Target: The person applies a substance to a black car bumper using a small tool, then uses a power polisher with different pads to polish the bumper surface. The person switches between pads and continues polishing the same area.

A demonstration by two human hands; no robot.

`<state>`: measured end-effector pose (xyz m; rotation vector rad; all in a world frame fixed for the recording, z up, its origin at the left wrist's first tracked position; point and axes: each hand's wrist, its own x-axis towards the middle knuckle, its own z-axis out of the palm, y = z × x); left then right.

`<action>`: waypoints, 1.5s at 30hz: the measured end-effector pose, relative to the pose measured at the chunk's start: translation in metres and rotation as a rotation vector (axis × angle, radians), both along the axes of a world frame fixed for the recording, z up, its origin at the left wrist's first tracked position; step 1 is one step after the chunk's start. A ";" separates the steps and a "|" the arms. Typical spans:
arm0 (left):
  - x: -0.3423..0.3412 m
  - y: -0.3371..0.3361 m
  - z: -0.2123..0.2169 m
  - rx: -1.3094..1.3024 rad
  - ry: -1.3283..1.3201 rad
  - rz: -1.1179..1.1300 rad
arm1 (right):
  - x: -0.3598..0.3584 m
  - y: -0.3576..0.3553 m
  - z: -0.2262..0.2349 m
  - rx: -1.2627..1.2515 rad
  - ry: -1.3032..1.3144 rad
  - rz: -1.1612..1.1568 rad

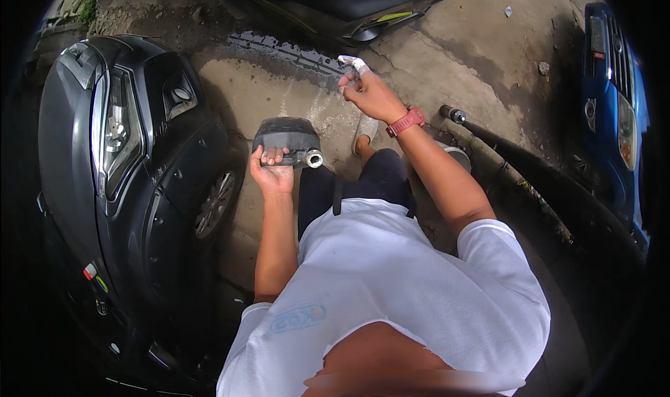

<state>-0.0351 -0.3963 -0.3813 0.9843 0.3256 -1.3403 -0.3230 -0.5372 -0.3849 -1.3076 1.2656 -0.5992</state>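
My left hand (271,168) is closed around the near edge of a dark grey plastic container (286,132). The container has a pale, round, uncapped neck (315,159) at its right corner, and its opening faces up toward me. My right hand (366,91) is raised ahead and to the right, apart from the container. Its forefinger is stretched out and coated with something white, while the other fingers are partly curled. No object shows in that hand. On the right wrist is a red watch (406,121).
A black car (118,132) stands close on my left. Another dark vehicle (349,6) is ahead, and a blue one (618,97) is at far right. A black pole-like thing (502,153) extends along my right. Wet patches (293,55) darken the concrete ahead.
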 end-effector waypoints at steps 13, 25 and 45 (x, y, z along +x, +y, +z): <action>-0.002 0.022 -0.038 0.130 0.003 0.140 | 0.088 -0.200 -0.118 -0.570 0.975 0.375; 0.027 0.054 -0.067 0.221 0.048 0.154 | 0.091 -0.162 -0.187 -0.144 0.988 0.172; 0.030 -0.077 -0.032 0.133 -0.552 -0.095 | 0.123 0.037 -0.021 -0.133 0.202 0.474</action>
